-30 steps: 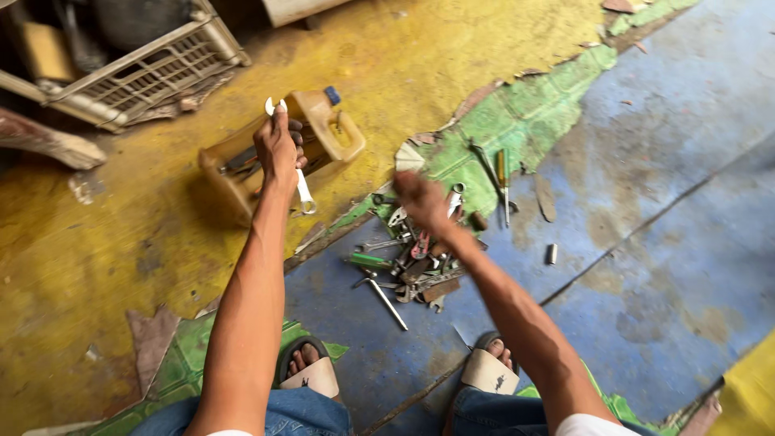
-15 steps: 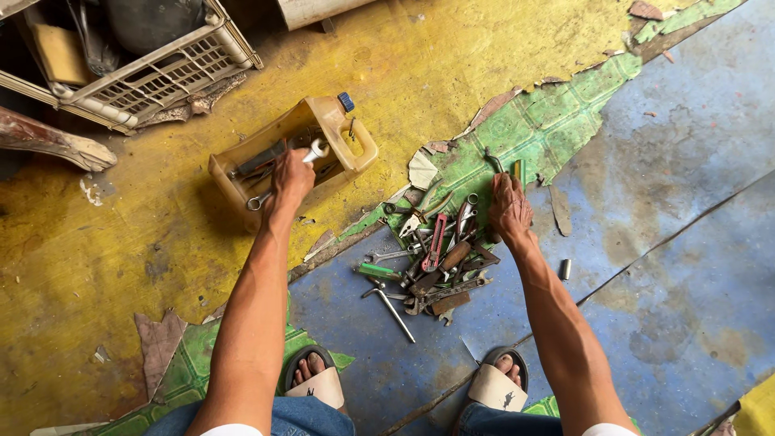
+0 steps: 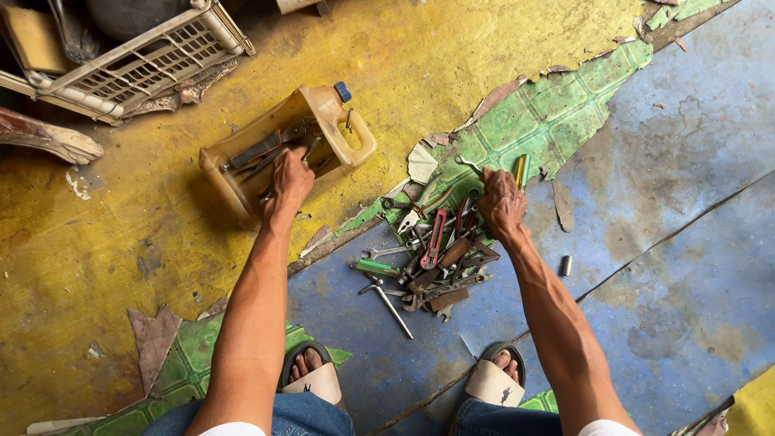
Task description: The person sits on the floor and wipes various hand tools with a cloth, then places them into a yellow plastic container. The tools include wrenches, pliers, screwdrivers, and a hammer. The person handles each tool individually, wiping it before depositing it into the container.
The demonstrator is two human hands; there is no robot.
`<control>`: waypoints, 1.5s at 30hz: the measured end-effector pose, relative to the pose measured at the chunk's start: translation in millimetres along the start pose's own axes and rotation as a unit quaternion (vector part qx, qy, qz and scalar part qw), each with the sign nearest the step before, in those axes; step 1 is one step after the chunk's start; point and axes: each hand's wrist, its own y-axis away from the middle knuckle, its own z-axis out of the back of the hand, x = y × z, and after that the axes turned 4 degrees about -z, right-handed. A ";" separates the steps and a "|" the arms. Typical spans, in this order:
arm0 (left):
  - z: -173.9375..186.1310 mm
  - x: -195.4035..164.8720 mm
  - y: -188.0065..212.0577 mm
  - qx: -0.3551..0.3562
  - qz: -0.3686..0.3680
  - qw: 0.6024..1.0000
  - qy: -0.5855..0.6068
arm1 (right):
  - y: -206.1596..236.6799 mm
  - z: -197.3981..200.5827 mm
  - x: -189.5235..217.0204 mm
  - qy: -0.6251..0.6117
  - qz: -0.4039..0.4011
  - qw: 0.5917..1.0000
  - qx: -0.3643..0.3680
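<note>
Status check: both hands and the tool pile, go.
Left hand inside cut-open yellow jug, grip hidden. Right hand on tool pile, closing on a wrench. Nothing blocking.

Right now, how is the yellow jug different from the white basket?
The yellow jug is solid plastic, cut open on one side, with tools inside and the left hand reaching in. The white basket has slatted, see-through walls and no hand near it. The jug has a blue cap; the basket has none. Both sit on the yellow floor.
</note>
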 end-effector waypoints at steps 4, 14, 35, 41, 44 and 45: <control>14.1 -36.0 9.8 -0.111 -0.075 0.991 0.010 | 11.5 6.3 28.3 -0.043 0.090 0.995 0.004; -6.7 -122.2 56.5 0.259 -0.216 0.936 0.106 | 41.7 14.0 77.8 -0.090 0.322 0.939 -0.084; -9.7 -173.0 128.1 0.060 -0.194 0.957 0.206 | 35.4 52.9 110.0 -0.822 0.072 0.564 0.039; -8.1 -173.9 148.4 0.032 -0.190 0.943 0.270 | 27.0 73.6 95.6 -0.885 -0.037 0.460 0.061; -11.7 -170.2 156.9 0.049 -0.187 0.944 0.267 | 21.8 88.5 86.3 -0.858 -0.014 0.509 0.071; -12.7 -168.3 157.5 0.041 -0.193 0.948 0.251 | 21.7 92.1 87.4 -0.842 0.010 0.529 0.103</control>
